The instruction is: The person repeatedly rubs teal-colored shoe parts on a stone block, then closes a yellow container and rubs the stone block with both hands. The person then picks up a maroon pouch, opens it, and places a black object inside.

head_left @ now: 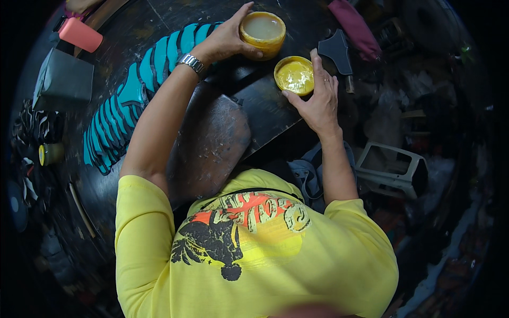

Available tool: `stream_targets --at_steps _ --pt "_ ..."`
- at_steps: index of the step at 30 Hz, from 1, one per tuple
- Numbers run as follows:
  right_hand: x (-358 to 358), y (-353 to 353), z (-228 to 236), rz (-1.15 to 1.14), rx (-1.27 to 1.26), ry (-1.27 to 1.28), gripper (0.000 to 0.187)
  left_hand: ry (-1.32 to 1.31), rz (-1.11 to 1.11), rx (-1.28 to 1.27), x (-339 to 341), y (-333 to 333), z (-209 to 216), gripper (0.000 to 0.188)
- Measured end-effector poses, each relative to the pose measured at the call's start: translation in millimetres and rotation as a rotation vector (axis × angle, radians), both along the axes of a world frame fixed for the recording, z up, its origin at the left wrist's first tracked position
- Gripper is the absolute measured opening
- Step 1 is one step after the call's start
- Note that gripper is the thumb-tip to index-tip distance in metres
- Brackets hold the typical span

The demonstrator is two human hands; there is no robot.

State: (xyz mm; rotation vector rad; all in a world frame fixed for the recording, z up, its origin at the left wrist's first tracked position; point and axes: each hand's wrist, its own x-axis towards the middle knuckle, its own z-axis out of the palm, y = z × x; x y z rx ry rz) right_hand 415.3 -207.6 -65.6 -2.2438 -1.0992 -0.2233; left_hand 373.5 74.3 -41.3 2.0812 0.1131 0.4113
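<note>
My left hand (225,40), below a metal wristwatch, is wrapped round a round yellow jar (269,50) at the far middle of the table. Pale, cloudy stuff fills the jar, and its top is off. Just right of it, my right hand (322,103) grips a round yellow lid (295,76) by the edge, between thumb and fingers. The lid's glossy, smeared inner face is turned up, apart from the jar. Under my left forearm runs a long overlapping row of teal pieces with black edges (132,85).
A worn slab (212,143) lies on the table's near edge. To the left are a grey box (63,79), a coral container (80,35), a small jar (51,154) and a stick (82,209). Rightward lie a dark flat piece (336,51), a maroon bundle (355,29) and a pale plastic frame (392,161).
</note>
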Motion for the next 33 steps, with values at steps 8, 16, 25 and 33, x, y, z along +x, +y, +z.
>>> stream_targets --at_steps 8,16,25,33 --pt "10.9 7.1 4.1 0.032 -0.025 0.075 0.105 0.020 0.087 0.295 -9.0 -17.4 -4.9 0.115" --pt "19.1 34.6 -1.2 0.106 0.243 0.250 0.089 -0.076 0.193 0.177 -28.5 -49.0 -7.4 0.114" --pt "0.8 61.4 10.8 0.025 -0.019 0.072 0.101 -0.130 0.251 0.240 -31.6 -54.5 -15.9 0.106" --pt "-35.8 68.9 49.6 -0.104 -0.238 -0.231 0.080 -0.134 0.309 0.251 -34.4 -59.0 -17.0 0.101"
